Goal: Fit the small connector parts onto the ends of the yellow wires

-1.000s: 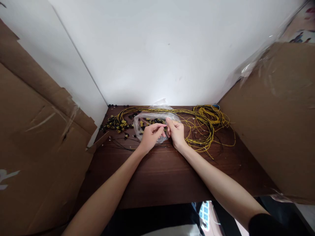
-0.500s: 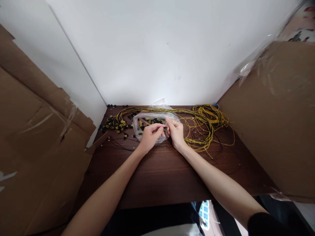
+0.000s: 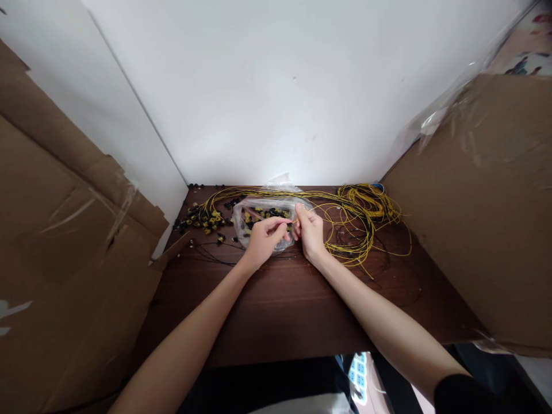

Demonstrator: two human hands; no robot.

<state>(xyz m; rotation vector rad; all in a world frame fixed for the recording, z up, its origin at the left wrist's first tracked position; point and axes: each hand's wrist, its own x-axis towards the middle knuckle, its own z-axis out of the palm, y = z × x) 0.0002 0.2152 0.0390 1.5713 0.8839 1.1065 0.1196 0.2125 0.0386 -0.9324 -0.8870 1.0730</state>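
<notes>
Both hands meet over a clear plastic bag (image 3: 240, 218) that holds several small black and yellow parts (image 3: 263, 213). My left hand (image 3: 264, 238) is closed in a pinch; what sits between its fingertips is too small to make out. My right hand (image 3: 309, 233) pinches a thin yellow wire (image 3: 317, 208) between thumb and fingers, its tip close to the left fingertips. From there the wire runs toward the bundle of yellow and black wires (image 3: 366, 230) on the right. More black and yellow connectors (image 3: 209, 219) lie at the wires' left ends.
The dark wooden table (image 3: 276, 310) is walled by cardboard on the left (image 3: 77, 247) and on the right (image 3: 483, 201). A white wall (image 3: 276, 92) stands behind. Loose black wires (image 3: 211, 253) lie left of my hands. A power strip (image 3: 357, 376) shows below the front edge.
My right hand has shifted slightly right, a little away from the left fingertips, and its fingers have moved slightly. My left hand stays nearly still.
</notes>
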